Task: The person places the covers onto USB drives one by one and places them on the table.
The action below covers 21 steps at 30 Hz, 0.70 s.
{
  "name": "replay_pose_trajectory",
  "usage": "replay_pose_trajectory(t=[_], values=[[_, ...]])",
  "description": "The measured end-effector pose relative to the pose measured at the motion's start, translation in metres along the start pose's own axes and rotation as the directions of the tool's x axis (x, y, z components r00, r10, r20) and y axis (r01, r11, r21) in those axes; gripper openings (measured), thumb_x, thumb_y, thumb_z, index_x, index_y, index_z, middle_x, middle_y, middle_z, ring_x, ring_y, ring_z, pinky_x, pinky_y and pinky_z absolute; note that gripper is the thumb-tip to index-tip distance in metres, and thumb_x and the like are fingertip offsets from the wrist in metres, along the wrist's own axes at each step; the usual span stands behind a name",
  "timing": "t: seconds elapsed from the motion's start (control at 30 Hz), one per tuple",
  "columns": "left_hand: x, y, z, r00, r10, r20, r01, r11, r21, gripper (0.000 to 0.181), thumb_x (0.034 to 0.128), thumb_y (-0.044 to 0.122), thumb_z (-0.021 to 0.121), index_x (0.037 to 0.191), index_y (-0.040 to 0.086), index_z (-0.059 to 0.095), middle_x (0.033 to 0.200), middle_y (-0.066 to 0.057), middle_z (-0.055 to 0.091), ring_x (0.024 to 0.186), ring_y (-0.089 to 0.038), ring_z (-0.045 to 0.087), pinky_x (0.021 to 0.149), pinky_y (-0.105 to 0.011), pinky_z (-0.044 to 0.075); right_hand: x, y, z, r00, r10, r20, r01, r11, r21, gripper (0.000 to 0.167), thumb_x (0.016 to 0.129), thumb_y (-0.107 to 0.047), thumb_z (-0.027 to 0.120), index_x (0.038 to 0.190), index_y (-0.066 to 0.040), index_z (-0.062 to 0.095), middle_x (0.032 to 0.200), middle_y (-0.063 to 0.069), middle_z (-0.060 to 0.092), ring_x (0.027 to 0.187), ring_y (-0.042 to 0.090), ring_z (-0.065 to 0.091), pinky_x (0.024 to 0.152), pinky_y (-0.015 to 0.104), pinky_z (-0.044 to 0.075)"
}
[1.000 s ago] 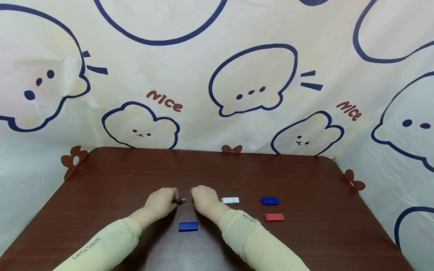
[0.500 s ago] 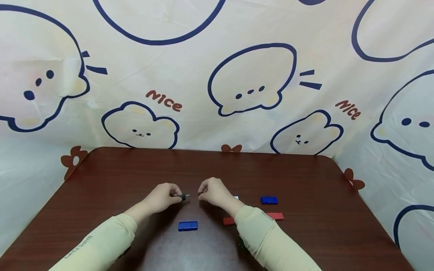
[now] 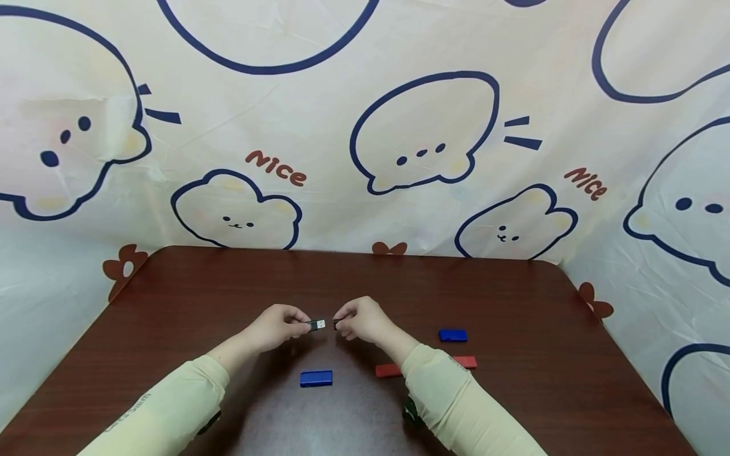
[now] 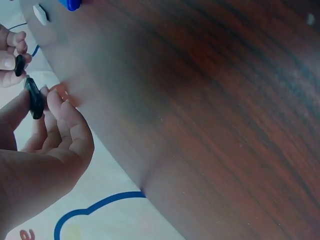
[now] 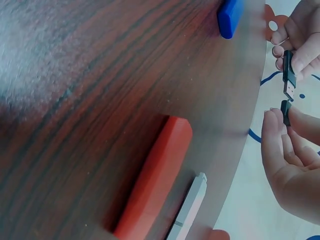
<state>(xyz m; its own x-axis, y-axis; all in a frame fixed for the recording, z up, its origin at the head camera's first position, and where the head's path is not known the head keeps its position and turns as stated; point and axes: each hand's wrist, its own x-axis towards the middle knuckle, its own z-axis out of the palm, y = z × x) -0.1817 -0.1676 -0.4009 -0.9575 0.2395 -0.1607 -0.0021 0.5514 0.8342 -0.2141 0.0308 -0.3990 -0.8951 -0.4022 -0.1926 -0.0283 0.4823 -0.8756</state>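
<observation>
My left hand [image 3: 281, 328] pinches a black USB stick [image 5: 289, 70] between thumb and fingers, its metal plug bare and pointing at my right hand. Between the thumb and fingertips of my right hand [image 3: 365, 320] is a small black cap [image 5: 285, 112]. A narrow gap separates cap and plug. Both hands are raised above the table. A blue USB stick [image 3: 316, 379] lies in front, between the forearms. Two red pieces, one left of the right forearm [image 3: 388, 370] and one right of it [image 3: 464, 362], show around the sleeve.
Another blue USB stick [image 3: 453, 335] lies right of the right hand. A white USB stick [image 5: 187, 207] shows in the right wrist view, hidden behind the arm in the head view. A patterned curtain [image 3: 331, 209] hangs at the brown table's [image 3: 256, 278] far edge.
Both hands have lifted and moved slightly away from me. The cap has come into view in the right hand, and the USB stick's plug has turned to show its flat face.
</observation>
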Motion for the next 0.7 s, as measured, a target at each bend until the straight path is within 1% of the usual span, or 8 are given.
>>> replay_pose_trajectory(t=[0.13,0.33,0.43,0.57,0.63,0.7], values=[[-0.0002,0.0008,0.0007,1.000,-0.006,-0.010,0.006,1.000,-0.017,0.013,0.0881,0.010,0.061,0.092,-0.002,0.065,0.073,-0.001,0.053,0.069,-0.015,0.047,0.062,-0.028,0.042,-0.0002,-0.0008,-0.0006,1.000,0.010,0.002,-0.010,1.000,0.017,0.011,0.083,0.004,0.063,0.092,0.007,0.068,0.078,0.019,0.067,0.064,0.020,0.064,0.064,0.036,0.056],[-0.0014,0.0036,0.0018,1.000,-0.012,-0.015,0.012,0.999,-0.041,0.014,0.0889,0.009,0.060,0.094,-0.003,0.064,0.074,-0.002,0.053,0.071,-0.015,0.048,0.063,-0.029,0.043,-0.0011,-0.0029,-0.0008,1.000,0.025,0.003,-0.025,0.999,0.025,0.011,0.083,0.003,0.063,0.093,0.006,0.068,0.077,0.017,0.067,0.063,0.016,0.062,0.065,0.036,0.056],[-0.0023,0.0047,0.0023,1.000,-0.022,-0.011,0.021,0.999,-0.043,0.014,0.0893,0.010,0.060,0.095,-0.002,0.064,0.076,-0.003,0.053,0.071,-0.016,0.047,0.063,-0.029,0.042,-0.0020,-0.0038,-0.0008,1.000,0.030,0.001,-0.030,0.999,0.027,0.011,0.083,0.003,0.063,0.093,0.006,0.068,0.077,0.017,0.067,0.065,0.020,0.063,0.065,0.036,0.056],[-0.0030,0.0052,0.0030,1.000,-0.019,-0.005,0.018,0.999,-0.040,0.013,0.0894,0.009,0.059,0.096,-0.002,0.063,0.076,-0.003,0.053,0.072,-0.017,0.047,0.062,-0.029,0.041,-0.0026,-0.0049,-0.0011,0.999,0.034,0.000,-0.034,0.999,0.034,0.011,0.083,0.003,0.064,0.093,0.007,0.068,0.077,0.017,0.066,0.069,0.026,0.066,0.065,0.035,0.056],[-0.0030,0.0054,0.0032,1.000,-0.016,-0.005,0.016,0.999,-0.040,0.013,0.0894,0.009,0.059,0.095,-0.002,0.063,0.077,-0.003,0.053,0.072,-0.018,0.048,0.063,-0.028,0.041,-0.0025,-0.0050,-0.0013,0.999,0.034,0.000,-0.034,0.999,0.037,0.011,0.083,0.003,0.064,0.093,0.007,0.068,0.076,0.017,0.066,0.069,0.027,0.066,0.065,0.035,0.056],[-0.0028,0.0054,0.0035,1.000,-0.014,-0.006,0.013,0.999,-0.039,0.013,0.0893,0.009,0.059,0.095,-0.002,0.063,0.077,-0.003,0.054,0.072,-0.018,0.048,0.063,-0.029,0.041,-0.0024,-0.0046,-0.0013,1.000,0.031,-0.001,-0.031,0.999,0.034,0.012,0.083,0.003,0.064,0.093,0.007,0.068,0.077,0.018,0.066,0.068,0.025,0.066,0.065,0.034,0.056]])
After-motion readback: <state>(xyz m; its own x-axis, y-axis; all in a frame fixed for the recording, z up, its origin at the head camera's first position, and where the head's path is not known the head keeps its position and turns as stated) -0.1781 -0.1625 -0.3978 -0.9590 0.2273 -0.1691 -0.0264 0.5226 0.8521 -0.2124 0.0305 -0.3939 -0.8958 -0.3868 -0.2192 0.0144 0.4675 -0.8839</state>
